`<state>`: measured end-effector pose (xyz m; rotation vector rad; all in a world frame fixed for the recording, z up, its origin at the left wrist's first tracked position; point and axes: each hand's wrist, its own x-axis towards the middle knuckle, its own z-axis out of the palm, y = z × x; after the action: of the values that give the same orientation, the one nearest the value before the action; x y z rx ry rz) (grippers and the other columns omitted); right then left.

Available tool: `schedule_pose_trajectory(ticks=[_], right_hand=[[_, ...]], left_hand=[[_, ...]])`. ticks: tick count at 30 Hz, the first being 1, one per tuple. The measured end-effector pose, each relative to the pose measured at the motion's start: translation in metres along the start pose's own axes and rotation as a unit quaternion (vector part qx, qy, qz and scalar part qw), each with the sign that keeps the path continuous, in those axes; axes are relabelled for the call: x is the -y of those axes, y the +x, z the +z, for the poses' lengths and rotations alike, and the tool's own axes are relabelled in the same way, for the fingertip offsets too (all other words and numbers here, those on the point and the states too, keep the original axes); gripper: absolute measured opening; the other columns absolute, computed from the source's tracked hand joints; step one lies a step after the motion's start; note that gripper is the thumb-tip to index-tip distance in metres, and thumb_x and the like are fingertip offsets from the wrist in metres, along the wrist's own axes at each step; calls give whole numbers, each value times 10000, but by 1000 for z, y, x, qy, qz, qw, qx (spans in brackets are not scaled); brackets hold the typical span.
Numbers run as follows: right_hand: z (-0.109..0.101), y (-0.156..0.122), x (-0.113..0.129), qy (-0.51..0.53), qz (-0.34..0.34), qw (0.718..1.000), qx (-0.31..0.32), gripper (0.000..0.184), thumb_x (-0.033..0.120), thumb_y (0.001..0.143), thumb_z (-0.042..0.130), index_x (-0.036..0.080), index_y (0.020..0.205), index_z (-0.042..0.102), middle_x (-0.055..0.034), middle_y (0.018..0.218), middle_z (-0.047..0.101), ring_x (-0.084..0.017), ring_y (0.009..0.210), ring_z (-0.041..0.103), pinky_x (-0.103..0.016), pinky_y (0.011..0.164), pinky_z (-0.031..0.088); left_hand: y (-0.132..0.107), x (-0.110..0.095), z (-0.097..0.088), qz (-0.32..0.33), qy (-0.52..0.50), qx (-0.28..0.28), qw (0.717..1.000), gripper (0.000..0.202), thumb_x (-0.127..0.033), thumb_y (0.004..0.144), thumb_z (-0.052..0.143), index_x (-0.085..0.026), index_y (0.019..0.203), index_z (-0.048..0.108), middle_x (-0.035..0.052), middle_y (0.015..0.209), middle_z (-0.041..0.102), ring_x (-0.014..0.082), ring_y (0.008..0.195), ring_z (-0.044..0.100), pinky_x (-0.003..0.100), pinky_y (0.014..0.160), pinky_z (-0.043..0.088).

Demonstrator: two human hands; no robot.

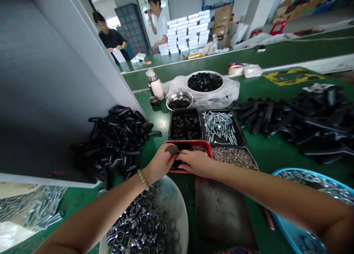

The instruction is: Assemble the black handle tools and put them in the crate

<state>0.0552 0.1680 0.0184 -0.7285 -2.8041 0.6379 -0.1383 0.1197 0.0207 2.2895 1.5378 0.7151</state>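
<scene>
My left hand [159, 163] holds a small dark grey part [173, 150] between its fingers, just above a red tray [193, 143]. My right hand [196, 163] sits beside it, its fingertips close to that part and over the tray's fine metal pins. Whether the right hand holds anything is hidden. Below my left forearm, a white basin [177, 202] holds shiny metal rings. Black rubber-like handles lie in a heap [113, 139] to the left of my hands. A tray of silver nuts [233, 157] adjoins the red tray on the right.
Ahead stand black trays of dark parts [186, 127] and screws [218, 127]. A blue basin [312, 198] sits right, beside more black handles [293, 117]. A grey partition [55, 80] rises left. Two co-workers [110, 36] stand at a farther bench, near stacked white boxes [185, 32].
</scene>
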Motion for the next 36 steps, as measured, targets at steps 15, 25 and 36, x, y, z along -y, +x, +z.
schedule_pose_trajectory(ticks=[15,25,36], right_hand=[[-51,5,-56,36,111,983,-143,221,279,913,502,189,1045,654,-69,1057,691,-196,974,637,-330,889,481],[-57,-31,-70,30,129,987,-96,249,309,932,460,217,1042,663,-58,1049,699,-197,956,645,-334,855,487],[-55,-15,-74,62,139,981,-124,226,303,916,485,219,1011,672,-39,1016,715,-195,948,651,-330,856,486]], left_hand=[[153,48,-14,-81,268,79,957,287,-131,914,399,-146,961,682,136,1074,651,259,1110,503,386,960,411],[206,67,-15,-95,199,81,972,330,-200,832,542,-110,1149,557,109,1033,663,182,894,626,265,794,475],[202,72,-15,-80,284,140,945,224,-154,851,529,-173,1014,681,143,1031,681,267,1080,575,360,904,430]])
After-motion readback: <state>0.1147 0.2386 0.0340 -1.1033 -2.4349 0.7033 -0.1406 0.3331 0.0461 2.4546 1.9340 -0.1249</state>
